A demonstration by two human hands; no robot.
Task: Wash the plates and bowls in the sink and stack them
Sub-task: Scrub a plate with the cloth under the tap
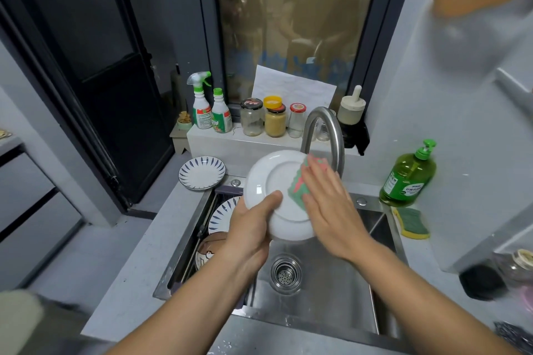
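Scrubbing a white plate over the sink, left hand gripping its rim, right hand pressing the cloth flat, striped plate likely done, racked plate and bowl waiting.

Grips white plate at its lower-left rim with left hand, thumb laid across the face, other fingers hidden behind. Presses green-pink cloth flat against the plate with right hand, fingers straight, close together, pointing up-left. Reaches in with both forearms bare, left from bottom centre, right from bottom right, converging at the plate.
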